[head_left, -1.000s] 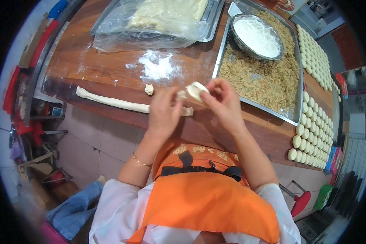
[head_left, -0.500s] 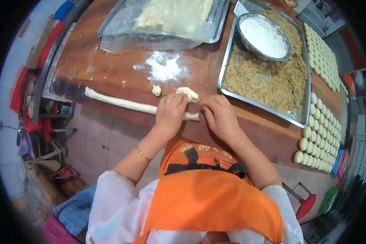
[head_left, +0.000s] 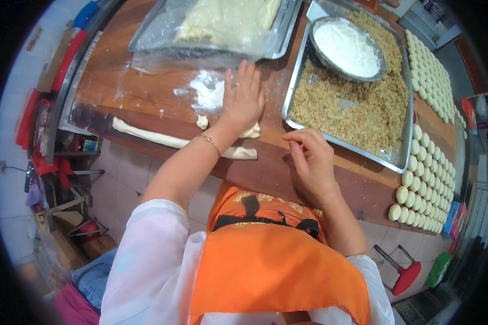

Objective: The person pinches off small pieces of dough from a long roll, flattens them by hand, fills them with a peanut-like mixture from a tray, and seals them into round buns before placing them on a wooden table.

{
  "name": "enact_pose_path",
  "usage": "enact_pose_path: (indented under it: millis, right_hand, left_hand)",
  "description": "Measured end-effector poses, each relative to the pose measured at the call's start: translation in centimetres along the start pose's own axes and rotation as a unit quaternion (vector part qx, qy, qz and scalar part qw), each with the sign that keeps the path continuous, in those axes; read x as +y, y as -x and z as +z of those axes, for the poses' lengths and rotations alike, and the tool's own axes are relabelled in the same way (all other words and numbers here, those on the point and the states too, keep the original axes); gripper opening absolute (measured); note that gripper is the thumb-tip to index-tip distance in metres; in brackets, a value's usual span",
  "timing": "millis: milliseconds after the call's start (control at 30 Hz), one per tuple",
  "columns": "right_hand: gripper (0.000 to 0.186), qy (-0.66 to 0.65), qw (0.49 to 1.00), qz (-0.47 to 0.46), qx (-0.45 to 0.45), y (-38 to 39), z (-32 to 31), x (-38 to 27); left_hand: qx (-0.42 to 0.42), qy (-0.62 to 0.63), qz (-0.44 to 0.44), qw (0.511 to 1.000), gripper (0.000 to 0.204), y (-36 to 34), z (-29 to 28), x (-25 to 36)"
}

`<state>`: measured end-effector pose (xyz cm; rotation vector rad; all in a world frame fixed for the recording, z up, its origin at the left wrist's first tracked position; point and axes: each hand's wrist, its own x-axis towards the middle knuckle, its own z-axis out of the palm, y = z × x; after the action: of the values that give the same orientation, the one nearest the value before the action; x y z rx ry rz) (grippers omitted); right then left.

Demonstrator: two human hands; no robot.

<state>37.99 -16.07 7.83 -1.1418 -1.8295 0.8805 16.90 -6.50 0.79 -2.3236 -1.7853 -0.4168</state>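
A long rope of pale dough [head_left: 146, 134] lies along the table's near edge, and my left forearm crosses above it. My left hand [head_left: 243, 100] is flat with fingers stretched out beside the patch of white flour [head_left: 207, 91], and nothing shows in it. A lump of dough [head_left: 251, 131] is partly hidden by the wrist, and a small dough scrap [head_left: 202, 122] sits left of it. My right hand [head_left: 313, 162] hovers near the table edge below the tray's corner. Its fingers are loosely bent, the thumb a little apart from them, with nothing seen between.
A metal tray [head_left: 288, 111] of brown crumbly filling stands at right, with a bowl of white flour [head_left: 348, 50] in it. At the back lies a tray [head_left: 287, 40] of dough under plastic film [head_left: 157, 57]. Rows of round dough pieces [head_left: 425, 181] line the right side.
My left hand has left the dough lump and moved up and away, fingers stretching toward the flour. My right hand has drawn slightly back and right.
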Motion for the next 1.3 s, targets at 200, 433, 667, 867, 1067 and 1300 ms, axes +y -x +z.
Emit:
enact_pose_path:
  millis: [200, 433, 667, 867, 1067, 1300]
  right_hand:
    - [0.014, 0.007, 1.0, -0.013, -0.012, 2.1, -1.0, 0.3]
    - [0.012, 0.027, 0.998, -0.063, 0.0, 2.8, -1.1, 1.0]
    - [0.012, 0.017, 0.995, -0.095, -0.009, 3.7, -0.7, 0.9]
    - [0.012, -0.031, 0.997, 0.054, -0.045, 6.1, -1.1, 1.3]
    - [0.012, -0.014, 0.999, 0.021, -0.042, 6.5, -0.4, 0.6]
    - [0.012, 0.067, 0.997, 0.029, 0.001, 5.4, -3.3, 0.7]
  left_hand:
    - [-0.011, 0.051, -0.024, 0.998, 0.059, 0.5, -0.7, 0.5]
    - [0.052, 0.057, 0.041, 0.996, 0.062, 1.8, -1.6, 2.0]
    - [0.085, 0.306, -0.011, 0.948, 0.041, 3.1, -1.0, 0.7]
    - [-0.022, 0.118, 0.03, 0.992, 0.019, 6.8, -3.6, -1.0]
    - [0.011, 0.079, -0.14, 0.987, 0.013, 4.3, -2.9, -7.0]
    - [0.139, 0.391, -0.227, 0.881, 0.023, 3.6, -1.1, -11.2]
